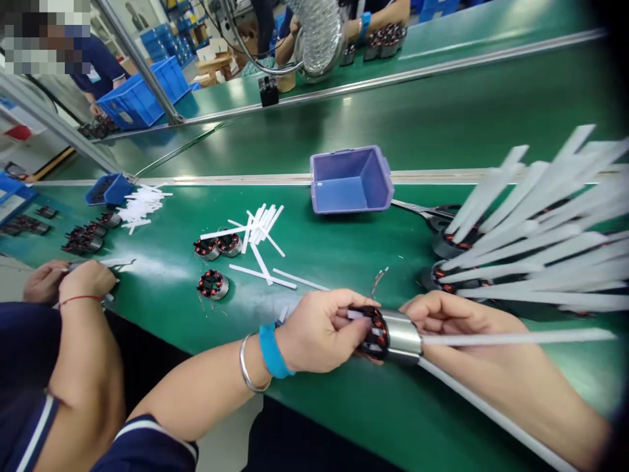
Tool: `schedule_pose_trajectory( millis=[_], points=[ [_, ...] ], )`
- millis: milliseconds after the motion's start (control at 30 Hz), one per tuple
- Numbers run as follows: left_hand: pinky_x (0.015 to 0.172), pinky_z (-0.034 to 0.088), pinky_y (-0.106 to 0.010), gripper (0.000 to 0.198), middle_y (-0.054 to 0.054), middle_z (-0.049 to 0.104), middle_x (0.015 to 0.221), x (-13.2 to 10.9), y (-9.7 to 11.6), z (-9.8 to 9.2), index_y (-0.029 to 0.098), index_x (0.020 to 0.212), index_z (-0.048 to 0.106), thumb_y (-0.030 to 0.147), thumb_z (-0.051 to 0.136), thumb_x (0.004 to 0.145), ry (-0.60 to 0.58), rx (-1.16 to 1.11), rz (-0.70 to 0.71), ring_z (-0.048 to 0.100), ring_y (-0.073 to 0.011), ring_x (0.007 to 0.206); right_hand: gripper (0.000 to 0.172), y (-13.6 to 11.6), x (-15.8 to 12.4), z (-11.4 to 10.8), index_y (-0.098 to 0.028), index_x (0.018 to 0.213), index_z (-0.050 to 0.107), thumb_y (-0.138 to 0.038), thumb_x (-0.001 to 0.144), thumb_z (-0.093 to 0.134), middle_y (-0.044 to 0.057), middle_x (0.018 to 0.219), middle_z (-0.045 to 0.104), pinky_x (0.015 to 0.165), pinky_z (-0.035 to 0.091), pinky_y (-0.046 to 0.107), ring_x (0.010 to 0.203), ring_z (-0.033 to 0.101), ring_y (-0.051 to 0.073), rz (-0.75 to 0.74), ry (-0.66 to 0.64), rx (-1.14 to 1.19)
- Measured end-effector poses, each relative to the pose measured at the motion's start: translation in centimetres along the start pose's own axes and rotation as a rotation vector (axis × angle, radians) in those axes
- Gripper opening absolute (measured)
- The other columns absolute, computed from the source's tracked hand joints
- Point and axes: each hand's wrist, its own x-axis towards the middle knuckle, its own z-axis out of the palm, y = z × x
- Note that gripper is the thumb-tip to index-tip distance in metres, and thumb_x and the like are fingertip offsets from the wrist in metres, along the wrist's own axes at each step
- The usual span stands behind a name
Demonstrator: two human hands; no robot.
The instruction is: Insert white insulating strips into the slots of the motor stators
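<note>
A motor stator (403,335) with a silver metal ring and copper windings lies on its side between my two hands. My left hand (319,333), with a blue band on the wrist, pinches at its wound end, where a short white bit shows by the fingertips. From the far side, my right hand (449,314) steadies the ring with its fingers curled, partly hidden behind it. Two long white strips stick out of the stator's right end; the upper strip (521,337) crosses in front of my right wrist, and the lower strip (491,410) slants down toward me.
Stators bristling with white strips (540,242) stand at right, beside scissors (422,210). A purple bin (351,211) sits behind my hands. Loose strips (263,226) and several stators (212,284) lie left of centre. A co-worker's hand (91,280) works at far left.
</note>
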Motion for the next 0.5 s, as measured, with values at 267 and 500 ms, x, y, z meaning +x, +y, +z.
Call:
schedule_pose_trajectory(
  millis=[267, 500],
  points=[
    [0.044, 0.04, -0.013, 0.017, 0.0, 0.057, 0.061, 0.0, -0.3, -0.1, 0.01, 0.088, 0.063, 0.015, 0.061, 0.072, -0.003, 0.099, 0.103, 0.053, -0.0061, 0.05, 0.018, 0.2, 0.5, -1.3, -0.024, 0.061, 0.066, -0.038, 0.071, 0.071, 0.004, 0.076, 0.067, 0.057, 0.048, 0.022, 0.065, 0.061, 0.017, -0.219, -0.173, -0.297],
    [0.047, 0.041, -0.016, 0.023, 0.0, 0.056, 0.061, -0.2, -0.6, 0.0, 0.009, 0.091, 0.064, 0.017, 0.064, 0.069, -0.053, 0.048, 0.084, 0.049, -0.0056, 0.049, 0.03, 0.5, 0.4, -1.7, -0.021, 0.051, 0.063, -0.044, 0.065, 0.078, 0.006, 0.068, 0.064, 0.05, 0.048, 0.026, 0.059, 0.061, 0.019, -0.043, -0.237, -0.071]
  ],
)
